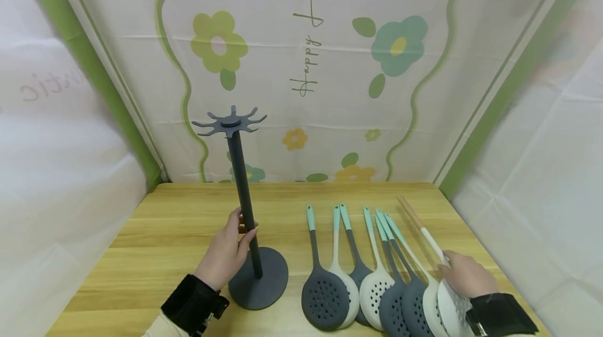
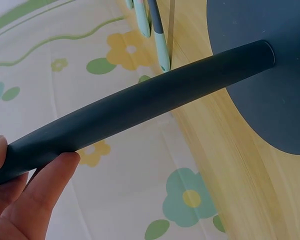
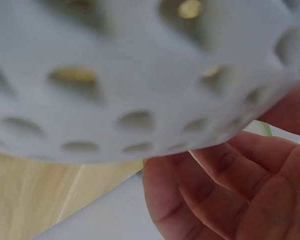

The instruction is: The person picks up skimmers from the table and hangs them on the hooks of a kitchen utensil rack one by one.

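Left hand (image 1: pixel 226 253) curled around the stand (image 1: pixel 242 185); right hand (image 1: pixel 471 274) gripping a white skimmer (image 1: pixel 451 303).
On my feed, the dark, spoke-topped stand is left of mint-handled skimmers (image 1: pixel 325 299) on a wood-grain table (image 1: pixel 141 253), floral cloth (image 1: pixel 330 122) behind.

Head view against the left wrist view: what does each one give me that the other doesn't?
Only the head view shows the stand's pronged top, the right hand holding a white perforated skimmer, and the heads of the mint-handled kitchen utensils.

Only the left wrist view shows a thin pale line at the foot of the pole and small pale specks on the round base.

Both show the left hand gripping the pole, the base, some mint handle ends, the wooden tabletop and the flower-printed cloth.
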The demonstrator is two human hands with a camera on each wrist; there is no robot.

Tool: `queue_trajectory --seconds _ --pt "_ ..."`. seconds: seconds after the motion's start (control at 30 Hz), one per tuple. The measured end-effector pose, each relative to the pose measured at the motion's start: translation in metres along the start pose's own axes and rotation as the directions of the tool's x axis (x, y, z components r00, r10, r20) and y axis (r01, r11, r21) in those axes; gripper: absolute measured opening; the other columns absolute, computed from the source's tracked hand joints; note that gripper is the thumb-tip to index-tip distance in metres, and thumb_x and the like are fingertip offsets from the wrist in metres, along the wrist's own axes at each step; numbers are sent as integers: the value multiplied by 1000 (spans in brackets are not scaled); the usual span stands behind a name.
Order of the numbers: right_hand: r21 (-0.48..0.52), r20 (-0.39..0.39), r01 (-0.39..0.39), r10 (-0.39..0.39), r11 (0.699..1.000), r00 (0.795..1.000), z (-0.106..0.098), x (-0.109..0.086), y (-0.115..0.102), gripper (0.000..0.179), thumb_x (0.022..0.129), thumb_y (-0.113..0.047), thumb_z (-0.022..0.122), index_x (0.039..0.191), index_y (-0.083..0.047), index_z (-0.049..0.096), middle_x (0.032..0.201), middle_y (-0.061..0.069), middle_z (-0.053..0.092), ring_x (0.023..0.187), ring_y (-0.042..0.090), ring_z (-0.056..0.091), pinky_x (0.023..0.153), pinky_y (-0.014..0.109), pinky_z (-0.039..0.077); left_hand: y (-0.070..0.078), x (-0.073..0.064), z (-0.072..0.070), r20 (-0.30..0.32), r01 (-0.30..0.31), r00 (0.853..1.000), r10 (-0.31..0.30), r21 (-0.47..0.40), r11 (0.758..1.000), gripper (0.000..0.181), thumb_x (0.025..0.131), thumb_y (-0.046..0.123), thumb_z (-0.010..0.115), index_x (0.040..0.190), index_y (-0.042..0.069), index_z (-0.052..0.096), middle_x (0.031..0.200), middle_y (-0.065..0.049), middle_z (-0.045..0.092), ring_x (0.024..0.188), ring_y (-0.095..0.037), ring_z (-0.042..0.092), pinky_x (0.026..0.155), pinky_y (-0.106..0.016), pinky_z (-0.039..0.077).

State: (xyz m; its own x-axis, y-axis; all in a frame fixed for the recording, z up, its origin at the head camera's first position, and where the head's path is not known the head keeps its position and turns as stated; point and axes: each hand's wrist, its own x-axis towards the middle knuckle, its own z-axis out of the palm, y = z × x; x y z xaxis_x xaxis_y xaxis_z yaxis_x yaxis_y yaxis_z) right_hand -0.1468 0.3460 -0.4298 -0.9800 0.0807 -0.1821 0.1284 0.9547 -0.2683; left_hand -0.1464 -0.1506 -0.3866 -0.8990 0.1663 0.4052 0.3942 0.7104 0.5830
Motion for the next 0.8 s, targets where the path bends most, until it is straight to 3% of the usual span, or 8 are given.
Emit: queue_trajectory --seconds 0.33,0.47,0.67,0.8 --pt "-5 -50 59 -59 998 997 -7 -6 -12 47 96 -21 62 130 11 54 110 30 65 92 44 65 70 54 54 0 0 0 14 18 1000 -18 -3 1000 48 98 4 60 139 -5 37 114 -13 69 101 -29 69 72 -36 61" --pt "-2 -73 76 -76 997 994 -10 -8 -19 46 96 -19 62 130 10 54 108 27 67 85 36 67 63 46 51 0 0 0 11 13 1000 -13 4 1000 48 98 4 61 139 -5 37 115 -13 69 101 -29 69 71 -35 60" --pt "10 -77 75 -74 997 994 -14 -13 -29 46 97 -19 61 133 8 52 97 18 69 68 19 58 54 35 39 1 0 0 7 8 1000 -9 4 1000 49 97 4 61 139 -4 37 115 -14 69 100 -29 69 73 -37 61" --pt "9 -89 87 -86 996 992 -16 -15 -34 46 97 -19 60 134 7 52 95 15 69 65 17 54 53 34 36 1 0 0 7 6 1000 -6 -2 1000 50 98 4 60 140 -4 36 116 -14 69 100 -29 69 73 -36 61"
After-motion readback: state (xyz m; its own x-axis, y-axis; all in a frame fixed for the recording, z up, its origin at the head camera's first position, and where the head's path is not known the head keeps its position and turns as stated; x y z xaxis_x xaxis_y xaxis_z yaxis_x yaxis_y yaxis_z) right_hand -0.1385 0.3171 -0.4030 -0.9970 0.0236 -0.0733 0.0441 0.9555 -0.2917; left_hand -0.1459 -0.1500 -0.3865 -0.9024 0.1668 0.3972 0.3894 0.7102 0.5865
